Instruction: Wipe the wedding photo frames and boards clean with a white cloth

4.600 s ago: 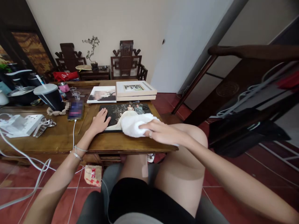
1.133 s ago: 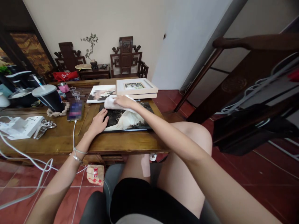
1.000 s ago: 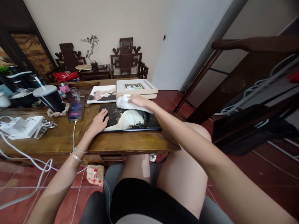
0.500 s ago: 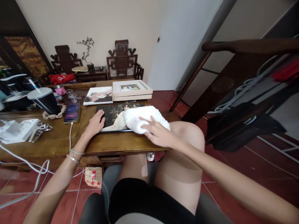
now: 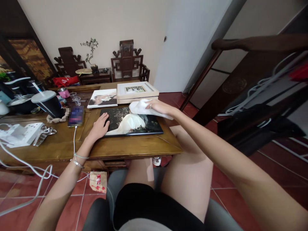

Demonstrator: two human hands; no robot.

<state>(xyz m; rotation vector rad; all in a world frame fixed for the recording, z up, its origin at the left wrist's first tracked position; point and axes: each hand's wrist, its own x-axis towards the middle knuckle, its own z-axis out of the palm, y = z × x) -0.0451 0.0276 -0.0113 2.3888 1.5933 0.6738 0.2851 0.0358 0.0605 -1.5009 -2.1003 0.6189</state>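
A dark photo panel [image 5: 134,125], showing a figure in a long pale dress, lies flat on the wooden table [image 5: 130,146]. My left hand [image 5: 101,125] rests with fingers stretched over the panel's left edge. In my right hand [image 5: 156,106] is a fluffy white cloth [image 5: 139,106], pressed on the panel's upper right part. The cloth hides that part of the picture and hangs past the panel's right side.
Behind the panel lie a white photo print [image 5: 102,98] and stacked pale frames [image 5: 137,91]. To the left are a phone [image 5: 75,116] on a white cable, a lidded cup [image 5: 49,104] and a power strip [image 5: 26,134]. A wooden rack [image 5: 226,69] stands right.
My right hand has moved the cloth from the panel's lower right up to its far right edge, uncovering the dress and the lower right corner. My left hand stays put.
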